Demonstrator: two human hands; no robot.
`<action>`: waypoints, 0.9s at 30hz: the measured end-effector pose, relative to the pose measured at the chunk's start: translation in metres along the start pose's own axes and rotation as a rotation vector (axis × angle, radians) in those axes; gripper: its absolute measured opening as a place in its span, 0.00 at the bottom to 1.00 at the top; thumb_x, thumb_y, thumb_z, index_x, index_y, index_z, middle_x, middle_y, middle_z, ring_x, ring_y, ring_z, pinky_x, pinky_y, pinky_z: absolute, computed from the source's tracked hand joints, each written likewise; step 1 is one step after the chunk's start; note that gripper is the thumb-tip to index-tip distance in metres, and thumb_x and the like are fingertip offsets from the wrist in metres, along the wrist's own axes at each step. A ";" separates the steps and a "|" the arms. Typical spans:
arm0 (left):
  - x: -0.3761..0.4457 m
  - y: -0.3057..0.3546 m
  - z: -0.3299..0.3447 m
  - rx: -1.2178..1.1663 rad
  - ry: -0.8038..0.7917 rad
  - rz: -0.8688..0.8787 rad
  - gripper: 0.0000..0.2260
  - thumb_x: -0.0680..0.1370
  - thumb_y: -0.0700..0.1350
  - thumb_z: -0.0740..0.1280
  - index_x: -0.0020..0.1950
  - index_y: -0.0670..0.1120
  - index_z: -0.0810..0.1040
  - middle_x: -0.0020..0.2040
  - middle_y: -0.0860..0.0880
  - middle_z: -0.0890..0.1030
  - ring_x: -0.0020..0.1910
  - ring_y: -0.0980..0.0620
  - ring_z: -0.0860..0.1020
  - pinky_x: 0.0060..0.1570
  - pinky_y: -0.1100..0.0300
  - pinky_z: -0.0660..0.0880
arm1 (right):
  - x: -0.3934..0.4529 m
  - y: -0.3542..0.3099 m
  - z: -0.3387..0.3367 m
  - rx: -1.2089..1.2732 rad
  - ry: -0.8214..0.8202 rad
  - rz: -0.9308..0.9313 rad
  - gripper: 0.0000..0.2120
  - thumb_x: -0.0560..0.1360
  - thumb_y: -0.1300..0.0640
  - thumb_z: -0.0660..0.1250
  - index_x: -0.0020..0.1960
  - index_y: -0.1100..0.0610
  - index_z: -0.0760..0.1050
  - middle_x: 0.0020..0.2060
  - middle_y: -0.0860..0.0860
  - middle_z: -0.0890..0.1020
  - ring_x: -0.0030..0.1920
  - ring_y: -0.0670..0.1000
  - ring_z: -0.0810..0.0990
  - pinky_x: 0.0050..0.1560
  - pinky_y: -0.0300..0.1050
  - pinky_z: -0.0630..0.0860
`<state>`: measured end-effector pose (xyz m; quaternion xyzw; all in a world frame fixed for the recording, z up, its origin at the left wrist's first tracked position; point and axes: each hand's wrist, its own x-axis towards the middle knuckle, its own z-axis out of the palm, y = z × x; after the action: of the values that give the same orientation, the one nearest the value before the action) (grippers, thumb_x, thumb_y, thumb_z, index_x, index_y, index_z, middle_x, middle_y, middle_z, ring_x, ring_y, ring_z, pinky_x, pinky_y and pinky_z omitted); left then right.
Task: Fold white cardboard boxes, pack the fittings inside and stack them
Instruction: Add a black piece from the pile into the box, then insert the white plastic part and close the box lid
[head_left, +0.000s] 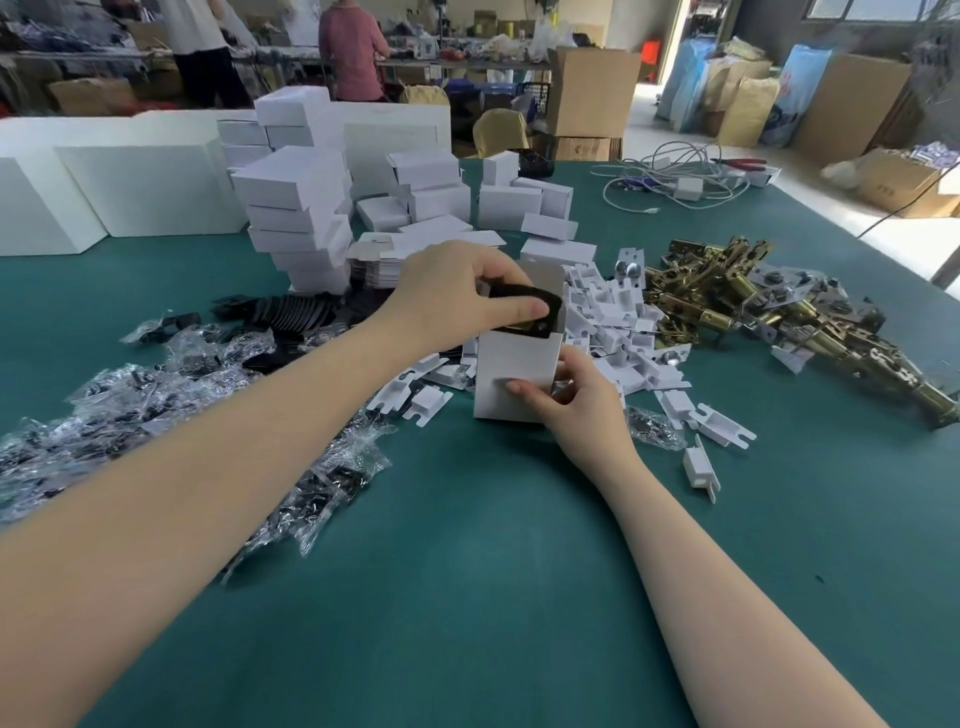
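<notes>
The black plate (524, 306) could catch on the open rim of the white box (517, 376) and tip it — the box stands upright on the green table (519, 571). The left hand (457, 291) pinches the plate, half in the mouth, thumb on top; the right hand (576, 400) grips the box's lower corner.

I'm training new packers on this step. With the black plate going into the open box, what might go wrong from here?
1. The left hand pinches the black plate tilted across the mouth of the white box; it may catch on the rim and bend it.
2. The right hand steadies the box only low on one side, so a push from above may tip it.
3. White card inserts lie heaped right beside the box and could get knocked about.
</notes>
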<state>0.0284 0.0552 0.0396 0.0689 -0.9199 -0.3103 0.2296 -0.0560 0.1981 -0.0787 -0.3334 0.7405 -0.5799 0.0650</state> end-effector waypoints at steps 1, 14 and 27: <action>0.001 -0.002 0.001 0.075 -0.016 0.006 0.04 0.73 0.56 0.74 0.42 0.58 0.83 0.44 0.53 0.84 0.49 0.52 0.79 0.58 0.46 0.71 | 0.000 0.000 0.000 -0.001 0.000 0.004 0.15 0.70 0.45 0.76 0.47 0.30 0.72 0.37 0.38 0.79 0.34 0.38 0.74 0.35 0.29 0.70; 0.009 -0.010 0.002 0.046 -0.074 -0.004 0.03 0.71 0.60 0.70 0.42 0.65 0.78 0.48 0.61 0.83 0.56 0.57 0.79 0.63 0.48 0.71 | 0.000 -0.002 -0.001 0.006 -0.012 0.006 0.18 0.70 0.44 0.76 0.46 0.24 0.72 0.38 0.41 0.79 0.33 0.39 0.73 0.34 0.30 0.70; 0.015 -0.021 0.007 -0.025 -0.113 -0.005 0.01 0.78 0.50 0.70 0.48 0.57 0.79 0.48 0.64 0.80 0.51 0.71 0.76 0.52 0.72 0.70 | 0.003 0.005 0.001 -0.007 -0.002 0.021 0.16 0.70 0.43 0.75 0.54 0.33 0.72 0.39 0.40 0.79 0.35 0.38 0.75 0.35 0.28 0.69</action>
<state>0.0117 0.0383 0.0274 0.0507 -0.9273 -0.3258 0.1774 -0.0597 0.1963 -0.0825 -0.3264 0.7459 -0.5763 0.0707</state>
